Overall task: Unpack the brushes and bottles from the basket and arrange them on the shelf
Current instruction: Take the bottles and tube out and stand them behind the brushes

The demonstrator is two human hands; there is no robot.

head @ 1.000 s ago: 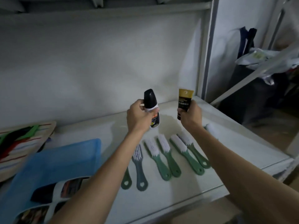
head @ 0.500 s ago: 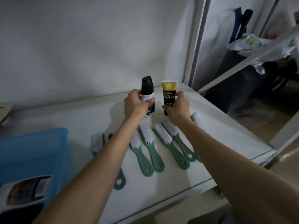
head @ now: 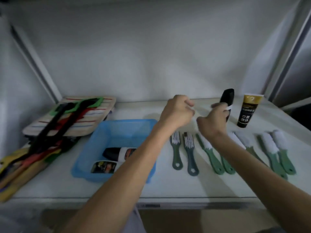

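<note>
The black bottle (head: pixel 228 98) with a white band stands at the back right of the white shelf (head: pixel 202 185). My right hand (head: pixel 212 122) is wrapped around its lower part. The black and gold tube (head: pixel 248 111) stands alone just right of it, cap down. My left hand (head: pixel 177 111) hovers left of the bottle, loosely curled and holding nothing. Several green-handled brushes (head: pixel 208 152) lie in a row in front of both hands. The blue basket (head: pixel 117 125) sits left of the brushes, with a black-capped bottle (head: pixel 116 153) and a labelled item (head: pixel 103 167) lying inside.
A stack of striped mats (head: pixel 94 115) with black, red and green straps (head: pixel 50 132) fills the shelf's left end. Slanted metal posts (head: pixel 37 64) frame the shelf on both sides. The shelf's front edge (head: pixel 151 199) runs across below my forearms.
The tube was set down and released by my right hand. My left hand let go of the black bottle and my right hand took hold of it. The view swung left.
</note>
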